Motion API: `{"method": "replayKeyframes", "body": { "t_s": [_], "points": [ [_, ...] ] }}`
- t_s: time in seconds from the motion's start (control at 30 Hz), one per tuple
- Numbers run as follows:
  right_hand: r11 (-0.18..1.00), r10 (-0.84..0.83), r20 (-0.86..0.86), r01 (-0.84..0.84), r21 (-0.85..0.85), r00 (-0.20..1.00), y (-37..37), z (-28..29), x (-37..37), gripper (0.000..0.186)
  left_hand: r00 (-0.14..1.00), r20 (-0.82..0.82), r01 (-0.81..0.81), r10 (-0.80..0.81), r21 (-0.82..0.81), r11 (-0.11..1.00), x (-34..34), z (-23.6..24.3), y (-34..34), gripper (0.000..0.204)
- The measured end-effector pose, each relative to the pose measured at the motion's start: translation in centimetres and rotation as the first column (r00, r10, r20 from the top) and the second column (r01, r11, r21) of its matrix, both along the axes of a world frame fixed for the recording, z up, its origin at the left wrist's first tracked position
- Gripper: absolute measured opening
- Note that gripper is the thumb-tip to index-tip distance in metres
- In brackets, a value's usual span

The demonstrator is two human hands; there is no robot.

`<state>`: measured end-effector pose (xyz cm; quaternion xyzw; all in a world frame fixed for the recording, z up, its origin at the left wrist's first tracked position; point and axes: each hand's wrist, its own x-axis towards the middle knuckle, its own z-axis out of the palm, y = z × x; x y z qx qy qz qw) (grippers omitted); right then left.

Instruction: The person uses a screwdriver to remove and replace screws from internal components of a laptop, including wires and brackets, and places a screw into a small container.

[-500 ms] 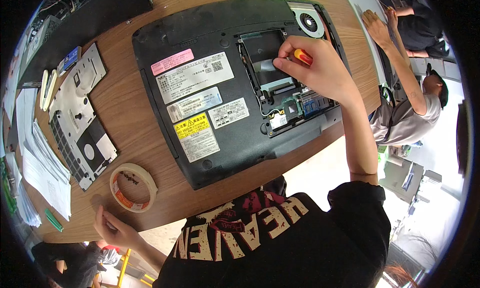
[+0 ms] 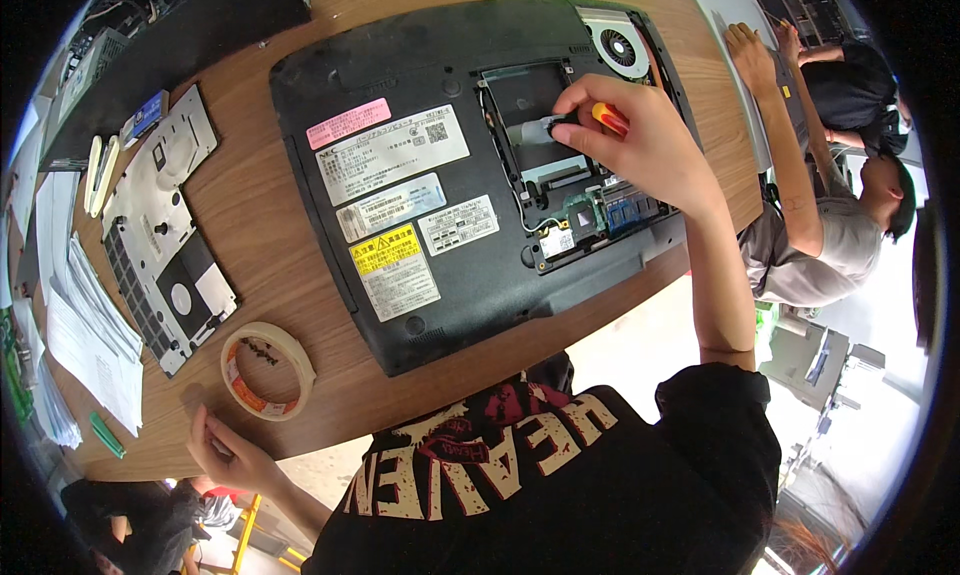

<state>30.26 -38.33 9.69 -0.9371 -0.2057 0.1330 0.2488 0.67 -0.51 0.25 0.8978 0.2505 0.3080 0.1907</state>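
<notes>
**Right hand [image 2: 645, 140] above an opened, upturned laptop [image 2: 475, 175]**

At the counter's [image 2: 270, 265] near edge, the left hand [image 2: 232, 457] has its fingers released and loosely curled, beside a tape roll [image 2: 303, 365] encircling small dark screws [image 2: 258, 353]. Left of the laptop lie loose papers [image 2: 95, 325] and a silver-and-black cover panel [image 2: 160, 235]. The laptop's left half bears a yellow warning label [image 2: 386, 250], a large white label [image 2: 393, 155] and a pink label [image 2: 348, 124], all printed. Right-hand fingers grasp a red-and-yellow-handled tool [image 2: 608, 118] over the open bay [image 2: 525, 93], partly blocking it; whether they also pinch the translucent tab [image 2: 530, 133] I cannot tell. A fan [image 2: 619, 50] sits far right.
</notes>
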Motion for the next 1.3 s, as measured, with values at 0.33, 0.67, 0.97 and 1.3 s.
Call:
{"method": "replayKeyframes", "body": {
  "t_s": [0.33, 0.67, 0.97, 1.3],
  "points": [
    [0.992, -0.061, 0.069, 0.053, 0.112, 0.996, -1.3, 1.6, -1.6, 0.023, 1.000, 0.026, 0.005, -0.003, -0.077, 0.997, -0.2, -0.8, 0.6, 0.016],
    [0.741, 0.145, -0.217, 0.040, 0.670, 0.965, -1.7, 3.6, -4.2, 0.044, 0.994, 0.081, -0.072, 0.071, 0.006, 0.997, 1.0, 0.7, -0.2, 0.014],
    [0.591, 0.282, -0.225, 0.016, 0.806, 0.933, 3.4, 3.7, -4.2, 0.051, 0.988, 0.108, -0.099, 0.112, -0.117, 0.988, -0.2, 1.7, -0.4, 0.012],
    [0.587, 0.180, -0.346, 0.182, 0.789, 0.921, 2.0, 2.7, -5.4, 0.052, 0.961, 0.105, 0.263, -0.256, -0.058, 0.963, 2.3, 3.8, -2.3, 0.020]
  ]
}}
